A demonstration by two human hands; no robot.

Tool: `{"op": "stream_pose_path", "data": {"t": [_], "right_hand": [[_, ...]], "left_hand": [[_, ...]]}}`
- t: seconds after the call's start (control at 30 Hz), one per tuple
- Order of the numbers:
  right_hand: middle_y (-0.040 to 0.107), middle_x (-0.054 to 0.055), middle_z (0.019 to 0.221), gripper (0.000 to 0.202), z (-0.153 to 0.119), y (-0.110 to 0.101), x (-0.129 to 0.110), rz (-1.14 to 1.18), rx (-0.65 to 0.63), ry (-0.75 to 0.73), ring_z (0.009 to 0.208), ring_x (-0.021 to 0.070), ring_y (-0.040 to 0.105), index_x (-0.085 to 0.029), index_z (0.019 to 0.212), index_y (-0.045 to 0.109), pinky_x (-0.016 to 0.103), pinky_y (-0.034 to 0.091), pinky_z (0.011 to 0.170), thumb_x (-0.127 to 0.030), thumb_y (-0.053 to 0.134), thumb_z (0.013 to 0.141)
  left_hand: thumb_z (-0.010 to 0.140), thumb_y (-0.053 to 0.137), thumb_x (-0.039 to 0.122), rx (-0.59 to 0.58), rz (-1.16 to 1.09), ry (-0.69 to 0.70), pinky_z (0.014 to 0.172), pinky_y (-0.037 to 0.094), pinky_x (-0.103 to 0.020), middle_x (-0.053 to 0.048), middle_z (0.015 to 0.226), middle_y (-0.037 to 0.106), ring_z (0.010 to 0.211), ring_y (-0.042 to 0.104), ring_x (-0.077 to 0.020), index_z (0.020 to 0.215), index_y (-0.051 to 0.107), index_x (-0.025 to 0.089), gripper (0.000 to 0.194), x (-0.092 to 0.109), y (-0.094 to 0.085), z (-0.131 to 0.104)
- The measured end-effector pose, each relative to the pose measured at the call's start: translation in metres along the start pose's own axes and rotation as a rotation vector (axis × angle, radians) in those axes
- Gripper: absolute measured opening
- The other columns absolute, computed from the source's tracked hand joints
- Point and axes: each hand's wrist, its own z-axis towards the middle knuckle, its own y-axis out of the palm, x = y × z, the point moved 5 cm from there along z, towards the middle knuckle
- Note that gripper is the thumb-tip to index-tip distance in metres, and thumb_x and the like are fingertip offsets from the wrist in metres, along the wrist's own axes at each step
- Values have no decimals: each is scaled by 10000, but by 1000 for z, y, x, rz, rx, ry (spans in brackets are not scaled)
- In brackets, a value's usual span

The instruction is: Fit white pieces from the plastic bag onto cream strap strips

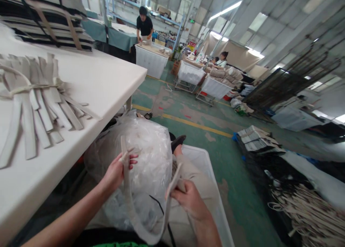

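A long beige fabric strip (130,207) hangs in a U shape between my two hands, over my lap. My left hand (117,169) pinches it near one end, with part of the strip standing up above the fingers. Near the other end, my right hand (185,196) grips the strip between thumb and fingers. Behind the hands lies a large clear plastic bag (151,142). On the white table (107,71) at the left rests a tied bundle of similar beige strips (40,96).
Strapped fabric stacks (48,20) stand at the table's back left. A white bin (199,153) is beside my leg. Piled strips (318,211) lie at the lower right. A person (145,26) stands behind a farther bin; another sits further right.
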Motion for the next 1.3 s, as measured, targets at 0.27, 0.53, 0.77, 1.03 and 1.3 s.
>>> {"op": "stream_pose_path", "data": {"t": [0.27,0.53,0.77,1.03,1.3], "right_hand": [[621,-29,708,104,70,55,-3,-45,14,-137,663,122,516,-146,816,707,230,402,643,-230,652,788],[672,-2,717,190,68,50,3,-158,181,-173,688,143,611,-164,819,715,242,443,670,-322,624,870],[522,-77,572,432,44,36,-20,110,101,-183,465,90,512,-170,1062,704,198,407,484,-414,801,719],[523,-50,542,274,14,38,-22,35,217,-238,490,82,483,-161,717,649,194,376,500,-394,689,854],[503,-56,532,283,1,-1,-29,44,367,-230,458,91,472,-180,727,597,208,387,479,-422,698,832]], "left_hand": [[812,614,633,-355,248,-69,882,534,-392,-97,1023,771,1024,672,-310,1191,693,177,598,-41,36,-33],[769,708,548,-326,415,26,856,529,-353,-72,915,768,987,674,-305,1071,717,174,481,-20,40,-34],[771,701,477,-654,1004,293,939,472,-376,-73,940,743,1018,628,-332,854,759,258,241,1,57,-45],[818,626,473,-751,1209,351,922,464,-377,-78,856,716,938,633,-314,765,702,297,198,-23,54,-59],[798,653,473,-733,1255,336,915,483,-390,-75,849,733,911,657,-307,790,704,292,189,-43,45,-48]]}}
